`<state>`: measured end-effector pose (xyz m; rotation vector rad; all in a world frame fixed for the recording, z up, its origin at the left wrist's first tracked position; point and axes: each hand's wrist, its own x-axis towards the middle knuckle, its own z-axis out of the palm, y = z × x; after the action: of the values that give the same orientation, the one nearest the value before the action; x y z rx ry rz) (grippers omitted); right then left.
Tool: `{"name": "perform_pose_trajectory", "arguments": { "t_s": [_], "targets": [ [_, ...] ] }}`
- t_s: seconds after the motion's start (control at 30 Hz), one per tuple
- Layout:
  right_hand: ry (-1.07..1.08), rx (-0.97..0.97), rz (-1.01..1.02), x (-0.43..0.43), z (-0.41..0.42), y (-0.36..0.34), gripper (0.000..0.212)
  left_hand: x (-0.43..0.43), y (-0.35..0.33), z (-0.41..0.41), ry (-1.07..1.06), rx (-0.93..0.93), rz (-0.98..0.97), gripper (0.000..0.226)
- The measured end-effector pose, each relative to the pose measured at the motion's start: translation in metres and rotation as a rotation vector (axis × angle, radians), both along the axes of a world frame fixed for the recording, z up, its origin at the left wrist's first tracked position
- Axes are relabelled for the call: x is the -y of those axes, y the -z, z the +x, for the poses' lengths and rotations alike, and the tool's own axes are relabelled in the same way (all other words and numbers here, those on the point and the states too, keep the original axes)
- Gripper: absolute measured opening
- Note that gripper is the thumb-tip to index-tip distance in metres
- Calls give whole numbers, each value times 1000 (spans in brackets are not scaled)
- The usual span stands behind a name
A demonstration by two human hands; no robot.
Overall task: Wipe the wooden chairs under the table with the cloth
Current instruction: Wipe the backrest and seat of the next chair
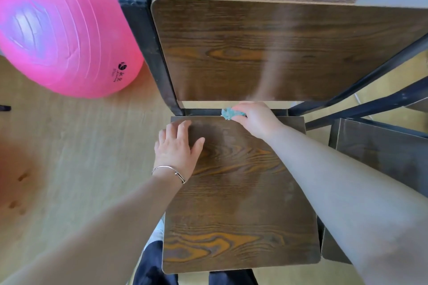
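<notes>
A dark wooden chair fills the middle of the head view, with its seat [238,203] below and its backrest [278,48] above. My right hand [257,120] grips a small teal cloth [230,113] at the back edge of the seat, just under the backrest. My left hand [177,148] lies flat with spread fingers on the seat's back left corner; a thin bracelet circles its wrist.
A big pink exercise ball [62,28] sits on the light wooden floor [81,146] at the left. A second chair seat [382,152] stands at the right. Black metal frame bars [370,104] cross behind it. Dark trouser legs [150,266] show below the seat.
</notes>
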<state>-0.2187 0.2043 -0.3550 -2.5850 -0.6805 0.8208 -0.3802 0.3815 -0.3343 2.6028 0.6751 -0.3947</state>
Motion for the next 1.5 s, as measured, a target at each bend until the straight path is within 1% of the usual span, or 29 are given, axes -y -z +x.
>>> {"name": "perform_pose_trajectory", "arguments": {
  "t_s": [0.23,0.37,0.47,0.57,0.67,0.8,0.9,1.0,1.1,1.2,1.37,1.5],
  "targets": [
    [-10,-32,-62,-13,0,-5,38,-1,3,8,-9,25,-13,56],
    [-62,-36,15,-76,-23,-7,34,-13,4,3,-11,28,2,56],
    [-99,-18,-38,-119,-34,-5,26,-25,5,-5,-3,15,25,57],
    [-87,-39,-64,-122,-36,-11,25,-38,4,-17,-9,-12,30,58],
    [-89,50,-29,-110,-42,-17,23,-45,2,-29,7,-20,47,59],
    [-145,313,85,-97,-71,-9,27,-53,-4,-44,27,-17,49,59],
    [-154,367,66,-90,-101,-6,27,-59,-7,-58,55,-9,56,58],
    [-129,352,64,-81,-136,-1,23,-64,-9,-69,84,-11,59,58],
    [-90,336,127,-69,-170,4,17,-68,-13,-80,107,-17,42,58],
    [-57,307,150,-66,-191,5,18,-74,-15,-92,129,-16,46,58],
    [121,213,213,-77,-176,-15,19,-88,-19,-104,140,-1,40,57],
    [167,273,234,-100,-148,-28,22,-93,-20,-107,135,1,24,57]
  ]
}}
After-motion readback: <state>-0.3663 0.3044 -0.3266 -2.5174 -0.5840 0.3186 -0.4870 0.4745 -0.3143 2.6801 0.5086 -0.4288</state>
